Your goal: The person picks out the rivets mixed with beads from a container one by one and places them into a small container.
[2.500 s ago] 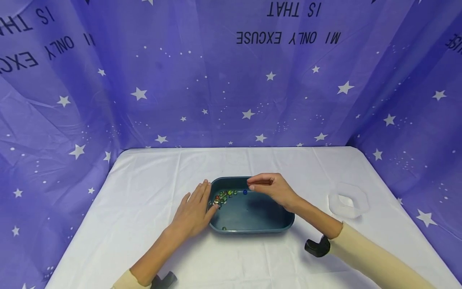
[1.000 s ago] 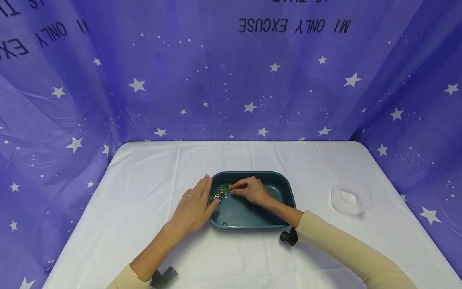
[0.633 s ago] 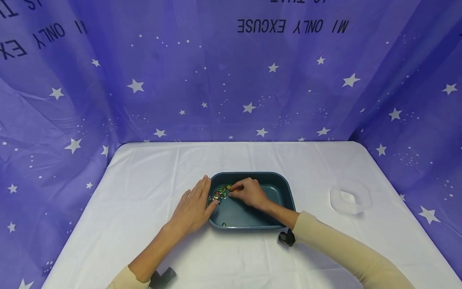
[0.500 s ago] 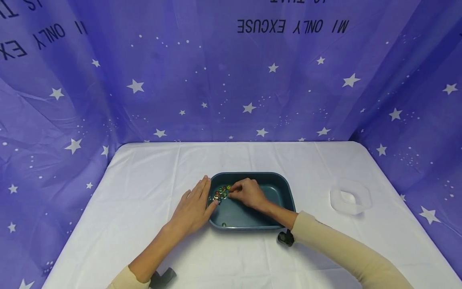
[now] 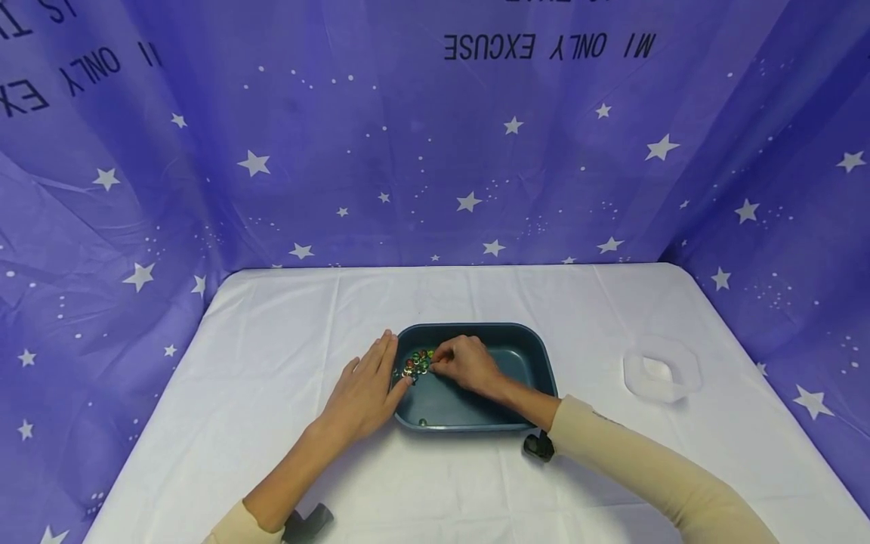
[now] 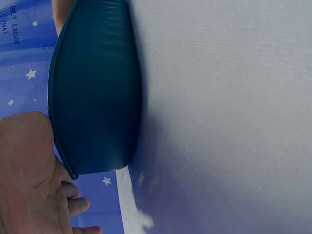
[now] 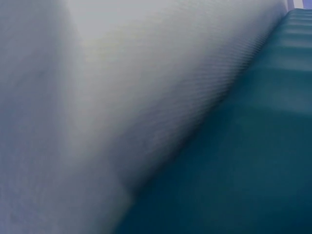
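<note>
Just left of my right hand (image 5: 470, 364), at its bent fingertips, lay the marble cluster (image 5: 417, 364); whether I pinched one, I couldn't tell. My left hand (image 5: 363, 389) lay straight-fingered against the tray (image 5: 462, 408), whose long axis ran rightward.

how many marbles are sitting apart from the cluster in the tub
1: a greenish marble near the front wall of the tub, toward its left end. The other visible marbles cluster farther back at that end; the right hand may hide more.

Upside-down "ONLY EXCUSE" lettering (image 5: 530, 47) on purple curtain (image 5: 421, 177), seemingly "IS THAT", cropped
</note>
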The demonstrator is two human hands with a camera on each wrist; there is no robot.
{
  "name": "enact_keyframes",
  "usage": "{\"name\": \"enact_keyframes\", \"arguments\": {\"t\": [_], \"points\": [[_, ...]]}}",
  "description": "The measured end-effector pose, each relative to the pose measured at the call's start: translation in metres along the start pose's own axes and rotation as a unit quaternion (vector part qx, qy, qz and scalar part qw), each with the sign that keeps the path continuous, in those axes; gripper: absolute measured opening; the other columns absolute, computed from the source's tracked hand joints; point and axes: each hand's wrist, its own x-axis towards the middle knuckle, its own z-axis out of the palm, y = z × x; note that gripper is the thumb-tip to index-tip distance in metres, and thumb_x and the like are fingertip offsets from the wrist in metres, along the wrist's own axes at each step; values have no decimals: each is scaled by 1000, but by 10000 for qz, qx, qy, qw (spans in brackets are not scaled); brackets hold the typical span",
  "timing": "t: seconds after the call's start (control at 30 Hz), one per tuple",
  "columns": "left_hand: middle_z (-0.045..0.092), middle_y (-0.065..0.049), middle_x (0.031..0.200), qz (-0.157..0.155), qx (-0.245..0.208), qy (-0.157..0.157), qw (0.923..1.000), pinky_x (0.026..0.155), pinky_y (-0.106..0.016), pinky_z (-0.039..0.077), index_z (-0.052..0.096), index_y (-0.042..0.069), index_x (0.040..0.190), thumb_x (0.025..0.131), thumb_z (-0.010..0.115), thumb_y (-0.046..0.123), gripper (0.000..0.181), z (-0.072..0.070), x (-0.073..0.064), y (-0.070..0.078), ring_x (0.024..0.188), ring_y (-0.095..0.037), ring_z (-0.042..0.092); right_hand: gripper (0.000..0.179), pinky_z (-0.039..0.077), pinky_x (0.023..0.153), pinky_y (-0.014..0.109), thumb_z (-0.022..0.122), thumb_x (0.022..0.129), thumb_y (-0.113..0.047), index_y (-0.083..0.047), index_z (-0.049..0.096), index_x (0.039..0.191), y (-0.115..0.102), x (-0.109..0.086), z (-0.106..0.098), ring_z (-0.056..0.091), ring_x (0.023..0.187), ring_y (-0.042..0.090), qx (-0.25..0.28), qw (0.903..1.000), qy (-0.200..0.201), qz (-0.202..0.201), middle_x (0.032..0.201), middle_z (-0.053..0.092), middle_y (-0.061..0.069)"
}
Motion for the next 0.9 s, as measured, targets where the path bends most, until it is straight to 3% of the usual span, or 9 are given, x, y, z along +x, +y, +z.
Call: {"name": "enact_keyframes", "arguments": {"t": [0.43, 0.53, 0.67, 0.8, 0.9], "points": [[21, -18, 162, -19, -45, -41, 10000, 110, -59, 28, 21, -3, 157, 105, 48, 43, 74, -1, 0, 1, 147, -32, 25, 7, 53, 65, 24, 79, 88, -19, -12, 79, 88, -3, -2, -13, 65, 71, 2, 578, 9983, 34, 104, 81, 72, -9], [22, -19, 162, -13, -60, -34, 10000, 110, -60, 28, 22, -3, 156, 104, 49, 43, 74, -1, 1, 1, 147, -32, 26, 8, 54, 64, 26, 77, 90, -17, -9, 79, 91, -3, -2, -20, 68, 72, 6, 909, 9957, 3, 169, 82, 73, -6], [21, -18, 163, -47, -44, -89, 9999, 110, -60, 28, 21, -3, 157, 104, 48, 44, 75, -1, 1, 1, 147, -32, 25, 7, 57, 68, 38, 75, 91, -13, -7, 78, 94, -3, -2, -34, 72, 77, 22, 1618, 9859, -113, 421, 84, 74, 3], [20, -18, 163, -88, -48, -97, 9999, 110, -59, 28, 21, -3, 157, 104, 48, 44, 75, -1, 1, 1, 147, -32, 25, 10, 57, 76, 49, 73, 92, -10, -2, 77, 97, -2, -4, -49, 71, 85, 39, 2382, 9691, -111, 626, 88, 74, 12], [20, -19, 163, -91, -82, -64, 9999, 110, -59, 28, 21, -3, 157, 104, 49, 42, 75, 0, 0, 0, 147, -33, 25, 13, 56, 79, 51, 73, 92, -8, 2, 75, 100, -1, -8, -60, 70, 88, 42, 2769, 9588, 9, 638, 92, 73, 20]]}}
